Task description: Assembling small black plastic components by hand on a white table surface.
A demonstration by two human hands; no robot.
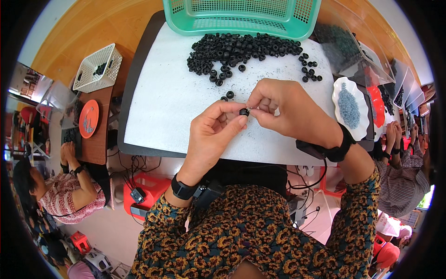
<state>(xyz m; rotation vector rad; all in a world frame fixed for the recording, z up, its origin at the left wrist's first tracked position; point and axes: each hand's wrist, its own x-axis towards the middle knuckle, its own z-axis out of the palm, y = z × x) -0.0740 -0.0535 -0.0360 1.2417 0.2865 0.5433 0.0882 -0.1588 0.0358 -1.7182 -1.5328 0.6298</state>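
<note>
Between the thumb and forefinger of my left hand (211, 132) is a small round black part (244, 112) with a hole. My right hand (295, 109) is closed in a pinch right beside it, fingertips almost touching the part. A tiny, light-coloured bit shows at those fingertips, too small to name. Two loose black parts (227, 96) lie just beyond my left fingers. Farther off, a large heap of the same black parts (237, 52) spreads over the white sheet (158, 107), with a smaller group (310, 72) to its right.
A green perforated basket (241, 29) stands behind the heap. On the right are a white scalloped dish (338, 100) of small grey-blue pieces, a red dish (377, 107) and a clear bin (353, 51). A white basket (97, 69) and orange plate (88, 109) sit left. People work at both sides.
</note>
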